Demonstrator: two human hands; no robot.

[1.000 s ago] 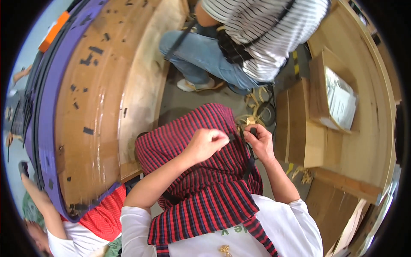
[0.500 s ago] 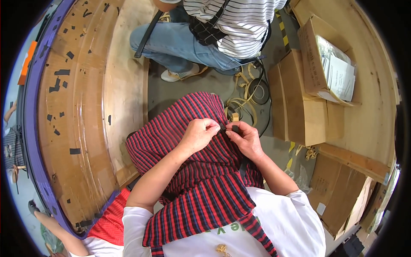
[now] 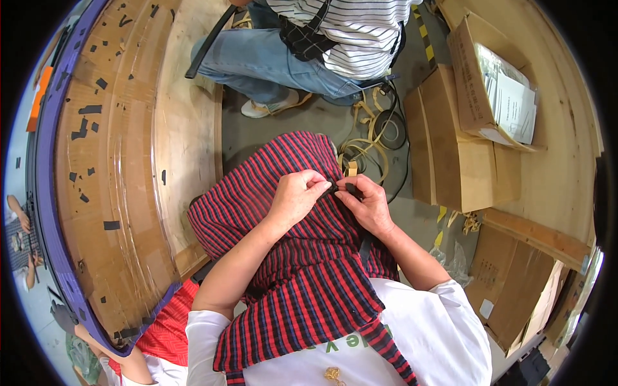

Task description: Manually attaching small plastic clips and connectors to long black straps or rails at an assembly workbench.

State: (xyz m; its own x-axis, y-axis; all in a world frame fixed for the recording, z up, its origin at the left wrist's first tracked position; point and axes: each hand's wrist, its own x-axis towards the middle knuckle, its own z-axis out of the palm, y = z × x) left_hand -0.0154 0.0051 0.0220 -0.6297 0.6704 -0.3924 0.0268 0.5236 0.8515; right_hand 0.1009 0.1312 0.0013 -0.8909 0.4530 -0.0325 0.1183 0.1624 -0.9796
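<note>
Step in hand, as I judge it: working black strip material between fingertips, above my striped apron. Left hand and right hand both pinch it narrowly, close together; cannot tell if one piece or two. Next move, I judge, calls for steady, fine fingertip control

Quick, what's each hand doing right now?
Left hand: closed, pinching a small black piece.
Right hand: closed, holding a black strip.
</note>
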